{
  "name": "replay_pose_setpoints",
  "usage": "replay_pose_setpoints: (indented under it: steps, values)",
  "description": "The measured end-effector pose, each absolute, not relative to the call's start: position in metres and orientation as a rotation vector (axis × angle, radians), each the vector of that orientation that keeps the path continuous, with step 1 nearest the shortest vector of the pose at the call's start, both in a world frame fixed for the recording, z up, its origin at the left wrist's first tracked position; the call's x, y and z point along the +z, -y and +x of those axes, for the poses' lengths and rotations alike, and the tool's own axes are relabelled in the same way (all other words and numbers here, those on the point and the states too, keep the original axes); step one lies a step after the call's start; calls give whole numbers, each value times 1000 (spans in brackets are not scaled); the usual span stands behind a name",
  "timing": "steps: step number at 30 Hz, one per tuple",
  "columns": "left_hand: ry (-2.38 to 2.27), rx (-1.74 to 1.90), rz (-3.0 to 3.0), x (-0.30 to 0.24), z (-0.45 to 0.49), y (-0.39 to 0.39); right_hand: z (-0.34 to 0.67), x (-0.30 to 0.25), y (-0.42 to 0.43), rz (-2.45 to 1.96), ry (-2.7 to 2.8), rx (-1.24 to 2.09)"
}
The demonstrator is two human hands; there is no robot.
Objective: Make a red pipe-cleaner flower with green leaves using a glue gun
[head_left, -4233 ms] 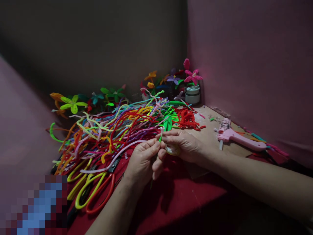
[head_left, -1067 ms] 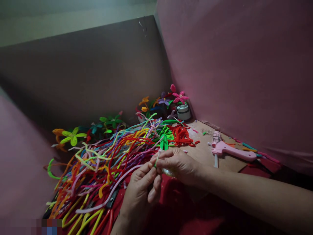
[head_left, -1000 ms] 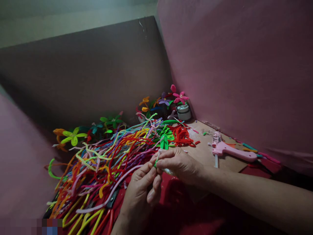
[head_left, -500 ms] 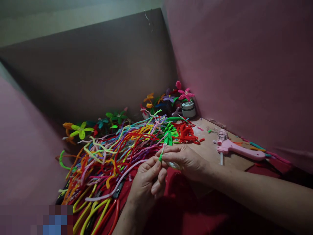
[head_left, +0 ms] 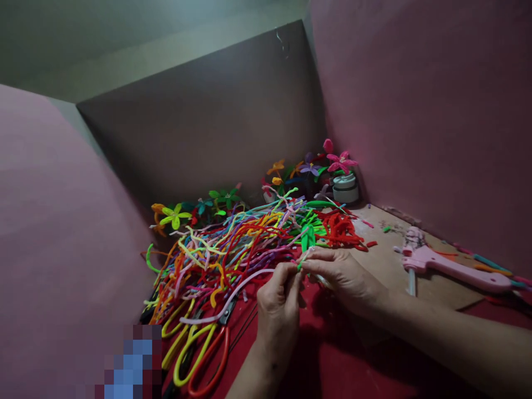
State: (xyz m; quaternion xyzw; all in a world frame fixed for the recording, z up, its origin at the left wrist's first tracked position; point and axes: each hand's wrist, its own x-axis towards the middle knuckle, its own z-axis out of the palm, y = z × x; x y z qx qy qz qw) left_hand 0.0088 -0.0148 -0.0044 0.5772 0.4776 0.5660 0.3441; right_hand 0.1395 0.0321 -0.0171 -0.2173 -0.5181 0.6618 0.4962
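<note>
Both hands meet in front of the pile, pinching a thin green pipe cleaner (head_left: 300,266) with small whitish tips (head_left: 311,250) at its upper end. My left hand (head_left: 277,307) is closed, thumb and curled fingers gripping the green piece from below left. From the right, my right hand (head_left: 347,277) pinches the same piece between thumb and fingertips. Something pale and shiny (head_left: 323,281) shows under the right palm; I cannot make out what it is. Just behind the fingertips stands a bright green leaf-like piece (head_left: 308,237).
A tangled heap of coloured pipe cleaners (head_left: 233,244) spreads left, with red- and yellow-handled scissors (head_left: 210,360) in front. Pipe-cleaner flowers (head_left: 175,216) and a pale lidded jar (head_left: 346,191) line the back. A pink glue gun (head_left: 455,267) lies right on a brown board (head_left: 386,260).
The view has swung left, so everything appears farther right. My left fingers have curled in and the wrist has turned; both hands still pinch the green pipe cleaner.
</note>
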Motion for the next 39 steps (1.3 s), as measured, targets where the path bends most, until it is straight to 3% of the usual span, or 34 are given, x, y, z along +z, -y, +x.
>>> replay_pose_setpoints:
  steps: [6,12,19,26,39]
  values:
    - [-1206,1443,1557,-7,8,17,138,-18,-31,-503,1269,1575]
    - [-1150,1288,1316,0,11,17,138,-19,-32,-437,1211,1784]
    - [-787,1116,1104,2,6,14,141,-14,-31,-383,1174,1926]
    - [-511,1064,920,-2,4,9,140,-15,-27,-371,1163,1795]
    - [-487,1047,829,-3,1,9,145,-9,-29,-440,1292,1705]
